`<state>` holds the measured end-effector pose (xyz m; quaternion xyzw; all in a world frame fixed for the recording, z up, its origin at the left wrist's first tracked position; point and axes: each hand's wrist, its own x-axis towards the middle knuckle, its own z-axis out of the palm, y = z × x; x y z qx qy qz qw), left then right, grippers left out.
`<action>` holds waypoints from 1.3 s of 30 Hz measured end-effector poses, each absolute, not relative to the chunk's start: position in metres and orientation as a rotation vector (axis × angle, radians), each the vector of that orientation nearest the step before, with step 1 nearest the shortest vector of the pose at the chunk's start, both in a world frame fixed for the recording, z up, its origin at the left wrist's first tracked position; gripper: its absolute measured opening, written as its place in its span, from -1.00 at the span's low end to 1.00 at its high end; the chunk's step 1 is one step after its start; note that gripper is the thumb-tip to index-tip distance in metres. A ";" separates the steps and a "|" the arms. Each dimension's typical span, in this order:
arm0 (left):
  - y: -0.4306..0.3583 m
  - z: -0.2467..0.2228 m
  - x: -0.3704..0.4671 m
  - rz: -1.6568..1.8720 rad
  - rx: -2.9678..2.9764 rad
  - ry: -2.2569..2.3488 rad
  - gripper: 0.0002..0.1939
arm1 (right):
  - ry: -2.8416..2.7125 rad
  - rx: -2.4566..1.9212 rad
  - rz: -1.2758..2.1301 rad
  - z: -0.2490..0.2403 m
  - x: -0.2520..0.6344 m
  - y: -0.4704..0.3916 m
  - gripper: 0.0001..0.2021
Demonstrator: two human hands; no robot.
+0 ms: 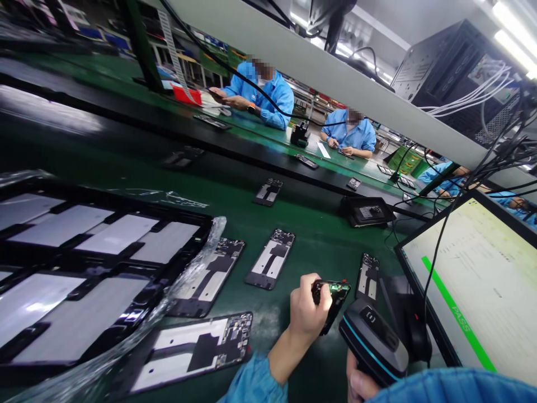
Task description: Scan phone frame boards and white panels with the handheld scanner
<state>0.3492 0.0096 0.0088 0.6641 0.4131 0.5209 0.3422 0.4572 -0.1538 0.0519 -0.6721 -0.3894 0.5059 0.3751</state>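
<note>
My left hand (309,307) grips an opened phone (335,313), thumb across its top end, where a green-lit circuit board shows. The phone is tilted up off the bench. Close by on the right, my right hand (361,382) is wrapped round a black and grey barcode scanner (373,341) with a blue stripe; its head points toward the held phone. Behind the scanner lies another opened phone (368,277). To the left of my left hand rest more opened phones, one large in front (197,350) and one farther back (272,258).
A black tray (104,263) of phone parts in plastic wrap fills the left side. At right stands a monitor (470,280) showing a green PASS bar. A conveyor belt (235,148) crosses behind, and co-workers in blue sit beyond it. Cables hang at upper right.
</note>
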 end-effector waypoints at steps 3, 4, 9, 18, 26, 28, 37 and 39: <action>0.021 0.011 0.355 1.110 1.777 1.169 -0.84 | -0.855 -1.600 1.288 0.055 0.456 -0.141 -0.81; 0.027 0.011 0.357 0.974 1.817 1.196 -0.83 | -0.797 -1.550 1.306 0.057 0.458 -0.133 -0.80; 0.061 -0.007 0.370 0.301 1.902 1.170 -0.81 | -0.529 -1.393 1.501 0.064 0.491 -0.085 -0.74; 0.089 -0.031 0.379 0.178 1.835 0.930 -0.80 | -0.535 -1.362 1.747 0.050 0.532 -0.070 -0.73; 0.091 -0.039 0.380 0.186 1.806 0.924 -0.81 | -0.546 -1.307 1.754 0.054 0.534 -0.071 -0.73; 0.091 -0.040 0.380 0.190 1.803 0.927 -0.82 | -0.548 -1.297 1.740 0.053 0.534 -0.072 -0.74; 0.088 -0.037 0.380 0.190 1.836 0.956 -0.81 | -0.528 -1.249 1.725 0.043 0.534 -0.081 -0.70; 0.088 -0.038 0.380 0.188 1.843 0.961 -0.81 | -0.522 -1.240 1.720 0.043 0.533 -0.083 -0.71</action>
